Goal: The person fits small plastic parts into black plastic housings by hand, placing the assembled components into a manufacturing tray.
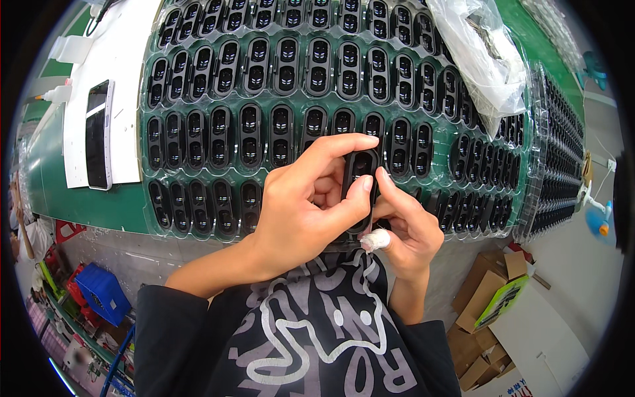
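Observation:
A black oblong earbud-case-like part [361, 165] with a glossy face is held upright over the near part of the tray. My left hand [284, 205] pinches it between thumb and index finger from the left. My right hand [413, 235] closes on the part's right side and lower end, its thumb wrapped in white tape or cloth. What lies between the right fingertips is partly hidden. Beneath and beyond both hands, a clear plastic tray [144, 152] holds rows of similar black parts [250, 135], each with two dark glossy hollows.
A crumpled clear plastic bag [486, 63] lies over the tray's far right. Further right stand more filled trays [559, 155]. At left, a phone [99, 135] rests on a white sheet [126, 79] near white bottles [69, 49]. Cardboard boxes [483, 288] and a blue bin [102, 294] sit below.

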